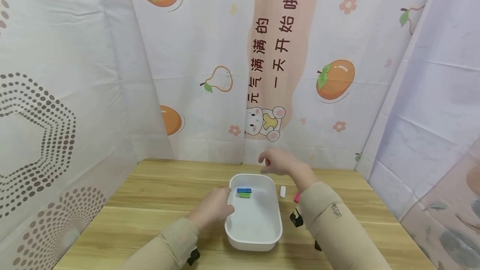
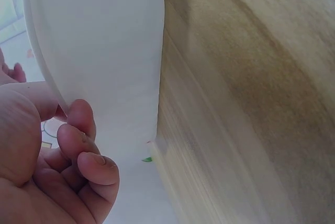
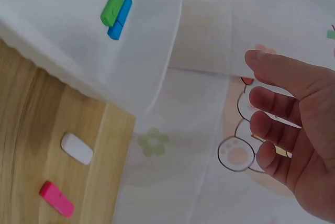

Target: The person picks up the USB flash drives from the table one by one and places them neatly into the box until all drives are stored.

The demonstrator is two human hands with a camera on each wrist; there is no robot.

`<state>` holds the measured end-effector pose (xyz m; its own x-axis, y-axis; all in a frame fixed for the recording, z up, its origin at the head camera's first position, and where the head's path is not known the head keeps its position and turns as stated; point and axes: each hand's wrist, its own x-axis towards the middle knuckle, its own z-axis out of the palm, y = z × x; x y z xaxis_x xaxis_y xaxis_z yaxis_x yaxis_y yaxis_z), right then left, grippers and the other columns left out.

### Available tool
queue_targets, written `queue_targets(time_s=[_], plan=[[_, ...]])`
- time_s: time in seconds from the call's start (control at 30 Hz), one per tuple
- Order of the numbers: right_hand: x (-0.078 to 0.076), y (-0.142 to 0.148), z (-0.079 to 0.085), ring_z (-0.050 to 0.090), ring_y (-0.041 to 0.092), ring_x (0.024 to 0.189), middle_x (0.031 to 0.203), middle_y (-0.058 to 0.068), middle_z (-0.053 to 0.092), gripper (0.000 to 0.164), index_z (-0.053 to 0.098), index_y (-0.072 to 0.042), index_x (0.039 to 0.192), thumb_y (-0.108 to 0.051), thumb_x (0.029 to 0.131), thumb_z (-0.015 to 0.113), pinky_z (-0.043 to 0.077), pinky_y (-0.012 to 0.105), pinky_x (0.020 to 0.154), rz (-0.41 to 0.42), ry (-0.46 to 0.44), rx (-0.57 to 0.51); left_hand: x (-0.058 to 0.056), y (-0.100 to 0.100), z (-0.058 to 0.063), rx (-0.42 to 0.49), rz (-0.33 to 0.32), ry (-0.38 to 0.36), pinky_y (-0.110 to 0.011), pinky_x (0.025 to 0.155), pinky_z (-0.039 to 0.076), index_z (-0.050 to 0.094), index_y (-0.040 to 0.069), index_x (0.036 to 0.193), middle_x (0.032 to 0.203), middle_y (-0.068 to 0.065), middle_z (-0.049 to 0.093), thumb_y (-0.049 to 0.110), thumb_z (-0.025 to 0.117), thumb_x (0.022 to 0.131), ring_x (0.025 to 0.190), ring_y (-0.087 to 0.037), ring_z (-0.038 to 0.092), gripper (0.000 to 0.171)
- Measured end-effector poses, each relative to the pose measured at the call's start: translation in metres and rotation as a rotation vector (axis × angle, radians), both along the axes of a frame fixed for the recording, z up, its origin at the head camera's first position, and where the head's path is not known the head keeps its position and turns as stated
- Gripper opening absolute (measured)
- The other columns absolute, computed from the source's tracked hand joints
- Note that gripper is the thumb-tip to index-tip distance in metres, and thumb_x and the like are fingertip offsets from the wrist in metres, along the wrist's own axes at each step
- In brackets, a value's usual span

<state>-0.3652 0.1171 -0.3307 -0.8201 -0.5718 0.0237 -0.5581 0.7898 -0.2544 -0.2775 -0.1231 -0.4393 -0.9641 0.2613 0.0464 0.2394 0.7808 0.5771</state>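
A white plastic tub [image 1: 255,224] stands on the wooden table. My left hand [image 1: 213,207] holds its left rim, with fingers curled at the edge; the left wrist view shows this hand [image 2: 68,166] against the tub wall [image 2: 104,51]. Inside, a blue USB stick [image 3: 120,17] and a green USB stick [image 3: 112,9] lie side by side. Above the tub's far right end, my right hand [image 1: 279,162] is raised, its fingers loosely bent around nothing [image 3: 293,124]. Right of the tub lie a white USB stick [image 1: 283,191] and a pink USB stick [image 1: 297,197], the latter partly behind my arm.
Fruit-printed curtains [image 1: 210,53] hang behind the table [image 1: 150,203] and at both sides. Dark pieces [image 1: 296,218] show beside my right forearm; what they are is unclear.
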Motion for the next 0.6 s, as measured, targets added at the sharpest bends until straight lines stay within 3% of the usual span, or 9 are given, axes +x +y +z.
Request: queue_targets(time_s=[0.27, 0.6], plan=[[0.002, 0.036, 0.013, 0.054, 0.017, 0.076, 0.081, -0.003, 0.060, 0.029, 0.074, -0.009, 0.115, -0.019, 0.088, 0.080, 0.049, 0.033, 0.068, -0.011, 0.033, -0.042, -0.002, -0.001, -0.002, -0.010, -0.007, 0.011, -0.039, 0.079, 0.056, 0.055, -0.012, 0.135, 0.128, -0.029, 0.062, 0.006, 0.071, 0.082, 0.089, -0.024, 0.060, 0.058], [0.010, 0.069, 0.022, 0.057, 0.016, 0.075, 0.090, -0.003, 0.064, 0.031, 0.073, -0.009, 0.116, -0.020, 0.088, 0.079, 0.051, 0.034, 0.069, -0.034, 0.076, -0.064, -0.003, 0.000, -0.004, -0.023, -0.015, 0.022, -0.032, 0.065, 0.053, 0.057, -0.012, 0.132, 0.121, -0.026, 0.066, 0.006, 0.070, 0.083, 0.080, -0.022, 0.060, 0.054]])
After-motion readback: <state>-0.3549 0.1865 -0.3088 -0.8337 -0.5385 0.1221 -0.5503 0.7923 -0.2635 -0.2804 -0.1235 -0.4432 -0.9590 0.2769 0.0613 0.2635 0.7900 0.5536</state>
